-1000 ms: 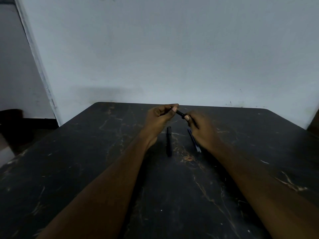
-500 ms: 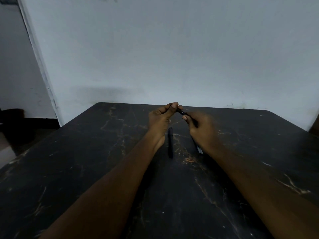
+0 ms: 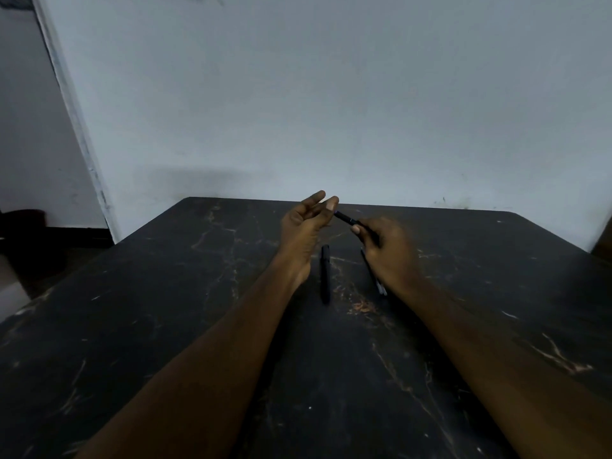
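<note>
Head view shows the right hand point(image 3: 390, 250) pinching a slim black pen point(image 3: 347, 219) above the dark tabletop point(image 3: 165, 326). The pen's free end points at the left hand point(image 3: 306, 226), whose fingers are loosely spread and hold nothing visible. The pen looks light, stiff and smooth, probably slippery, so a mid-barrel pinch should steady it. A second black pen point(image 3: 325, 273) lies between the wrists, and a bluish pen point(image 3: 381, 288) lies partly under the right hand.

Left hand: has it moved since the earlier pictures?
Yes. The left hand has let go of the held pen, its fingers opening toward the wall; its wrist stays beside the lying pen.
</note>
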Demonstrator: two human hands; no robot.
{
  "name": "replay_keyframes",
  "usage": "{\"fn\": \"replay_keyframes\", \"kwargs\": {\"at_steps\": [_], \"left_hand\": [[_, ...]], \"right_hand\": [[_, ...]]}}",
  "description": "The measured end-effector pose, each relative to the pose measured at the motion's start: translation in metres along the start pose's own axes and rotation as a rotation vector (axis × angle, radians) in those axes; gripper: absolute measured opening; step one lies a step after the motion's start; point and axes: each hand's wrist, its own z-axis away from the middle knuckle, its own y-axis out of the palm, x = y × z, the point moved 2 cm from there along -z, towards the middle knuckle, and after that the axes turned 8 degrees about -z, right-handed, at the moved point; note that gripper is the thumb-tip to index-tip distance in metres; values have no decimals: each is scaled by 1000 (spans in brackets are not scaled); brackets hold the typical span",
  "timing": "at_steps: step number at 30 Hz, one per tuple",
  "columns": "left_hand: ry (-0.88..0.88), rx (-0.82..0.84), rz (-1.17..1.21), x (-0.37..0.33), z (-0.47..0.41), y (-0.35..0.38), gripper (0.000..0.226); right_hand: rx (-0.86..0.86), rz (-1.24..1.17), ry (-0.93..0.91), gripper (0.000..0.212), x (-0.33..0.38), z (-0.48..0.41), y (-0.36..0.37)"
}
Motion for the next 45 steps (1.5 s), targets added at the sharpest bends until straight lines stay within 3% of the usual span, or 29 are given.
{"fn": "replay_keyframes", "kwargs": {"at_steps": [10,20,29,38,45], "left_hand": [[53,-71,-83,4,-3,-1,34],[56,78,-73,3,-2,0,36],[16,-81,-60,2,1,-4,21],[5,48,-23,-3,2,-1,42],[49,-53,-47,2,0,-3,42]], "right_hand": [[66,8,6,26,-1,1,0],[72,-38,42,25,-2,-1,0],[77,-43,17,25,0,0,2],[54,-53,19,23,0,-1,2],[69,-59,6,24,1,0,3]]}}
